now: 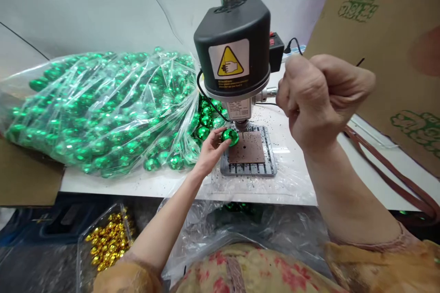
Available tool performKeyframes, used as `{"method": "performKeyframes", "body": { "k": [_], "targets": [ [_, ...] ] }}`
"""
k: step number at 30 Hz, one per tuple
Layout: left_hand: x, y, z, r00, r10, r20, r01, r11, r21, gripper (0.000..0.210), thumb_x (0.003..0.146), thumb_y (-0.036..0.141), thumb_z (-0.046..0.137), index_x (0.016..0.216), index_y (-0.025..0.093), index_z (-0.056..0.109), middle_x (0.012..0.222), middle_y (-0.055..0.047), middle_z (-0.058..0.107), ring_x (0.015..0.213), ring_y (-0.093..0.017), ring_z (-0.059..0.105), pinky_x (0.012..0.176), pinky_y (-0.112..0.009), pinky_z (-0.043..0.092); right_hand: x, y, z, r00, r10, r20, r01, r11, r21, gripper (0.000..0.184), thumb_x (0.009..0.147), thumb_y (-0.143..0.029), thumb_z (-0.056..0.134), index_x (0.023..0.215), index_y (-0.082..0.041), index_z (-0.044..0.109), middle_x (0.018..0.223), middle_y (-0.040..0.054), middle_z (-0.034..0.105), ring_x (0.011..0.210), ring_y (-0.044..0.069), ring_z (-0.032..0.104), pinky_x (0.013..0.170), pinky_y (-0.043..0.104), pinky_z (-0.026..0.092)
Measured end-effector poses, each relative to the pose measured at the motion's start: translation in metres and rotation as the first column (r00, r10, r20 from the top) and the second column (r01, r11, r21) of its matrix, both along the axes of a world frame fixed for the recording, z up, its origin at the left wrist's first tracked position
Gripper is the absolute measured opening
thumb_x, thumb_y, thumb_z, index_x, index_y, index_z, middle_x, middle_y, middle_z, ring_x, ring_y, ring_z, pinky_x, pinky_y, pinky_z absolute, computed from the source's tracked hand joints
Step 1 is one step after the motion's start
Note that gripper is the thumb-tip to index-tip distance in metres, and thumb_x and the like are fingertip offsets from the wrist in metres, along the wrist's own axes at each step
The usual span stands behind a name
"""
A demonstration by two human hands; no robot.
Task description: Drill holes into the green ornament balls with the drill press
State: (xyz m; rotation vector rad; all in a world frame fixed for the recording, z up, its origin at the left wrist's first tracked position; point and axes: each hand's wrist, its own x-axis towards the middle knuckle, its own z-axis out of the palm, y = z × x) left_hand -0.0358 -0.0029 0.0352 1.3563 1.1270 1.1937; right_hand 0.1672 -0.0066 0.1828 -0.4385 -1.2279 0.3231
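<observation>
My left hand (211, 149) pinches a shiny green faceted ball (230, 137) between thumb and fingers, just left of the drill tip. Beneath the black drill press (237, 32) lies a brown square board (247, 151) with a small dark hole, set on the slotted metal base (271, 160). Raised at the press's right side, my right hand (312, 96) is closed in a fist around its feed handle (270, 93); most of the handle is hidden by the fingers. Dark shavings are scattered over the board and base.
A clear plastic bag (103, 114) full of green balls spreads across the left of the white table (113, 185). A large cardboard box (388, 55) and a brown strap (395, 174) are on the right. Below stands a clear tray of small gold balls (110, 240).
</observation>
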Motion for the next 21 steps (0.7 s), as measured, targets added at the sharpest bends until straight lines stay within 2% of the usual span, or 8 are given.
{"method": "performKeyframes", "body": {
  "k": [4,10,15,21],
  "targets": [
    [0.001,0.011,-0.013,0.997,-0.008,-0.071,0.01,1.0,0.027,0.055,0.082,0.048,0.08,0.128,0.022,0.064,0.109,-0.006,0.073,0.102,-0.019,0.067,0.095,-0.032,0.051,0.001,-0.001,-0.001,1.0,-0.009,0.021,0.01,1.0,-0.027,0.053,0.091,-0.04,0.064,0.052,-0.02,0.034,0.051,-0.0044,0.027,0.044,0.005,0.032,0.045,0.027,0.031],
    [0.006,0.012,-0.021,0.995,-0.03,-0.099,0.033,0.999,0.03,0.057,0.084,0.052,0.076,0.13,0.021,0.062,0.116,-0.008,0.073,0.104,-0.021,0.068,0.094,-0.033,0.052,-0.001,-0.002,0.002,1.0,-0.012,0.023,0.013,0.997,-0.075,0.056,0.089,-0.05,0.064,0.052,-0.021,0.033,0.051,-0.0037,0.029,0.049,0.007,0.042,0.052,0.027,0.042],
    [0.013,0.011,-0.02,0.989,-0.043,-0.143,0.055,0.995,0.078,0.055,0.086,0.053,0.073,0.129,0.021,0.061,0.123,-0.01,0.071,0.11,-0.023,0.068,0.097,-0.035,0.052,-0.001,-0.004,0.007,0.998,-0.041,0.044,0.043,0.998,-0.051,0.055,0.091,-0.044,0.062,0.051,-0.02,0.033,0.051,-0.0046,0.026,0.046,0.005,0.036,0.051,0.026,0.036],
    [0.015,0.01,-0.021,0.968,0.004,-0.25,0.035,0.988,0.15,0.05,0.084,0.05,0.076,0.124,0.022,0.066,0.122,-0.009,0.072,0.114,-0.025,0.067,0.103,-0.04,0.05,-0.001,-0.004,0.015,0.995,-0.072,0.071,0.075,0.996,-0.051,0.056,0.088,-0.052,0.061,0.049,-0.019,0.037,0.049,-0.0053,0.027,0.045,0.003,0.033,0.048,0.025,0.03]
  ]
}}
